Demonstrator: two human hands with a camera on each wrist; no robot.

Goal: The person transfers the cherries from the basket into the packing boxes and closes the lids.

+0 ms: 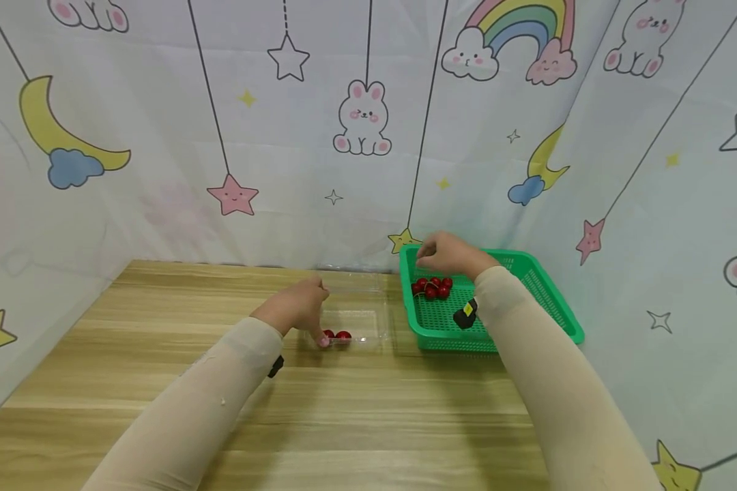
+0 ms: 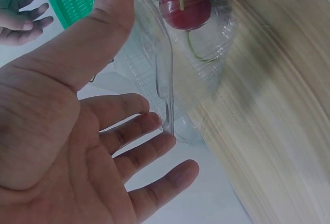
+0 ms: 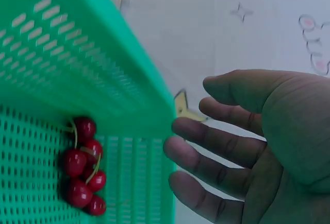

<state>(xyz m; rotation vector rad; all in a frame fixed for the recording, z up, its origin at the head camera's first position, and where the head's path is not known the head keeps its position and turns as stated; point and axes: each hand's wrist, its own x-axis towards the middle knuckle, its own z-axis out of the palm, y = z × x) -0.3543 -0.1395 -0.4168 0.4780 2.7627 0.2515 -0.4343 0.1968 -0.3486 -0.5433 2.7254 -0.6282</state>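
My left hand (image 1: 299, 305) is at the left side of a clear plastic box (image 1: 368, 326), its thumb near the front corner and its fingers spread farther back. In the left wrist view, relaxed fingertips (image 2: 166, 140) lie right at the box's rim, with nothing pinched. Two red cherries (image 1: 342, 335) sit in the box near the thumb; a green stem shows up close. My right hand (image 1: 453, 255) hovers over the back left rim of a green basket (image 1: 432, 342), fingers loosely bent and holding nothing. Several cherries (image 3: 78, 192) with stems cluster inside that basket.
The clear box's raised lid (image 1: 349, 279) stands behind it, near the wall. Both containers rest on a wood-grain table (image 1: 344, 423). A white printed cloth (image 1: 307, 232) hangs along the back and sides, close behind the basket.
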